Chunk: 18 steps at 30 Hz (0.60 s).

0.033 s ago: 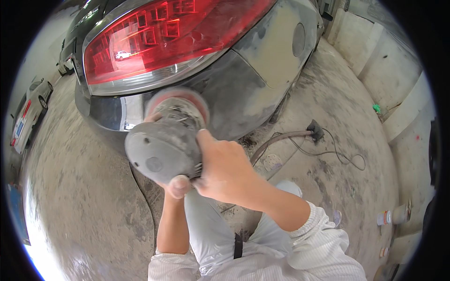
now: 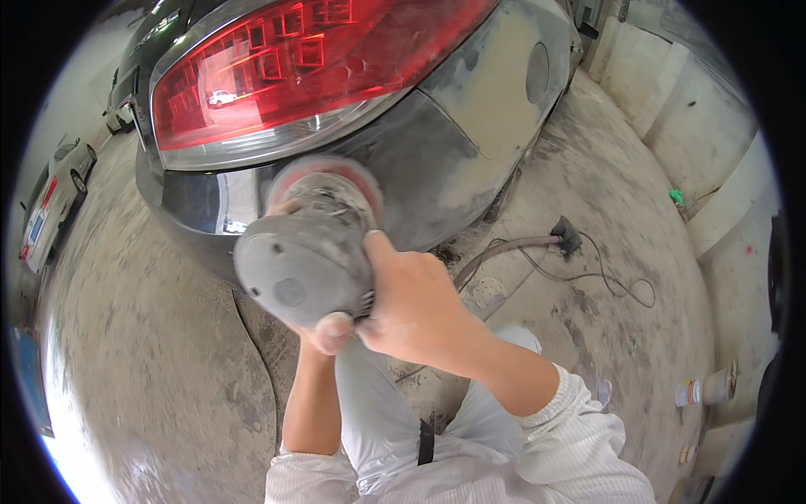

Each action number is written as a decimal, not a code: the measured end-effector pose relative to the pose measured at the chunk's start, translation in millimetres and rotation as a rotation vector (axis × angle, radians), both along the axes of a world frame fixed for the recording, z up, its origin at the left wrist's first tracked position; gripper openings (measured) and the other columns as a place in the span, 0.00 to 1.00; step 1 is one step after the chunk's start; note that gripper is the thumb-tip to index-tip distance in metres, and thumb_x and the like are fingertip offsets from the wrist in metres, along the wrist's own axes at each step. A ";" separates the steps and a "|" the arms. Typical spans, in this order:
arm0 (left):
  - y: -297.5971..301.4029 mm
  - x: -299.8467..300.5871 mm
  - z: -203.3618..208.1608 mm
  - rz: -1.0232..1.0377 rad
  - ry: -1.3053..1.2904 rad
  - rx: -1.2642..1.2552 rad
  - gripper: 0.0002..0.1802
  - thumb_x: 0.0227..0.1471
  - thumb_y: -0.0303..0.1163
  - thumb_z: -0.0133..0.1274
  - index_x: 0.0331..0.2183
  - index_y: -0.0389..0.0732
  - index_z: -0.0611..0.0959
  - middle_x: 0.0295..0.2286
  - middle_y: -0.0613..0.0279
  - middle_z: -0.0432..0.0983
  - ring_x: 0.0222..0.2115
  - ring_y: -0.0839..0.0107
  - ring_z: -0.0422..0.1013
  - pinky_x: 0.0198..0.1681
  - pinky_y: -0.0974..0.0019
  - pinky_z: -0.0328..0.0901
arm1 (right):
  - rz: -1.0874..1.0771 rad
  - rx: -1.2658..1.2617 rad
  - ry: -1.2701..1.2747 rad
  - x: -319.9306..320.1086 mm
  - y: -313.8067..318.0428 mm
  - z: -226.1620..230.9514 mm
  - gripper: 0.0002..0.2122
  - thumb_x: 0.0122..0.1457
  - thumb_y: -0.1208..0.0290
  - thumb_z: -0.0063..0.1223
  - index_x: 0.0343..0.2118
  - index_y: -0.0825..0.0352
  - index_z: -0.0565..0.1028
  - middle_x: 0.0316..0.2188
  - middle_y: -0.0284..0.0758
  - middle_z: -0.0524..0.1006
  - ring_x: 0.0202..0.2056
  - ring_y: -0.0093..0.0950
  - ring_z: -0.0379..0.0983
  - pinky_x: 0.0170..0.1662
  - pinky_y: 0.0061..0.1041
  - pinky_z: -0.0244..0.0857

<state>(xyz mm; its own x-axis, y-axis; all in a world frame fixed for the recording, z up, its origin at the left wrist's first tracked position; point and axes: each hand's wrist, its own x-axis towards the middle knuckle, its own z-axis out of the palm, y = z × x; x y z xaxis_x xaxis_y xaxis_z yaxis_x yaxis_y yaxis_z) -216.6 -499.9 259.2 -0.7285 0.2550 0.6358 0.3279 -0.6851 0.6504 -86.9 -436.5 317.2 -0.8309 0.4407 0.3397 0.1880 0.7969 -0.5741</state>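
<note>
A grey, dusty electric sander (image 2: 302, 260) is held in both my hands. My left hand (image 2: 329, 336) grips it from beneath; its thumb shows at the near end and some fingers at the far left side, the rest hidden by the tool. Wrapped against the right side of the body is my right hand (image 2: 420, 302). The blurred red-rimmed disc (image 2: 361, 178) of the sander lies against the dark car bumper (image 2: 411, 168), just below the red tail light (image 2: 277, 84). Dull, scuffed paint surrounds it, and a yellowish filler patch (image 2: 495, 97) covers the bumper farther right.
On the floor to the right lie a hose (image 2: 504, 244) with a dark end piece, a looping thin cable (image 2: 617, 290) and a round pale disc (image 2: 489, 291). Another cable (image 2: 256, 349) runs along the left. Cans (image 2: 688, 393) stand by the right wall; parked cars are far left.
The sander and both my hands have shifted slightly to the right along the bumper. My grip looks the same.
</note>
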 end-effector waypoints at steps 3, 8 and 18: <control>18.4 11.1 3.7 -0.043 0.130 -0.029 0.75 0.29 0.72 0.77 0.67 0.30 0.69 0.59 0.49 0.71 0.59 0.57 0.72 0.63 0.52 0.70 | -0.049 -0.039 0.079 21.3 21.4 -7.6 0.29 0.47 0.70 0.75 0.49 0.72 0.70 0.34 0.51 0.85 0.39 0.55 0.85 0.43 0.50 0.78; 52.1 18.5 9.7 0.028 0.483 -0.135 0.68 0.29 0.61 0.82 0.62 0.27 0.73 0.55 0.46 0.77 0.53 0.52 0.77 0.59 0.49 0.72 | -0.065 -0.270 0.417 38.7 47.0 -17.9 0.25 0.49 0.72 0.73 0.47 0.70 0.71 0.35 0.51 0.86 0.40 0.55 0.86 0.44 0.51 0.79; 17.5 5.8 -19.6 0.068 0.091 0.048 0.82 0.24 0.78 0.77 0.68 0.32 0.67 0.63 0.49 0.67 0.63 0.54 0.68 0.68 0.48 0.65 | 0.021 -0.089 0.086 11.0 18.3 -16.8 0.22 0.47 0.70 0.73 0.42 0.69 0.72 0.30 0.51 0.84 0.36 0.57 0.84 0.40 0.48 0.78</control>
